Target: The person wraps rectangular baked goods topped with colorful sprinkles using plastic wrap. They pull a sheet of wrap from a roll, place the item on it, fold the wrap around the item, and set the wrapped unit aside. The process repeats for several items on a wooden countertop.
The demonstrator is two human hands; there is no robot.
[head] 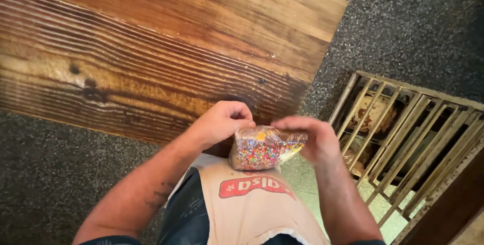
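Note:
A small clear plastic bag of multicoloured sprinkles (262,151) hangs in front of my waist, over a beige apron (252,209). My left hand (222,121) is closed on the bag's upper left corner. My right hand (310,139) pinches the top edge on the right side, fingers curled over it. The bag's top is pulled flat between both hands, and the sprinkles fill its lower part.
A worn wooden plank table (151,53) lies ahead, its near edge just beyond my hands. Speckled dark flooring (413,28) surrounds it. A rusty metal grate (403,139) covers a floor drain at the right, with a dark wooden edge (448,214) beside it.

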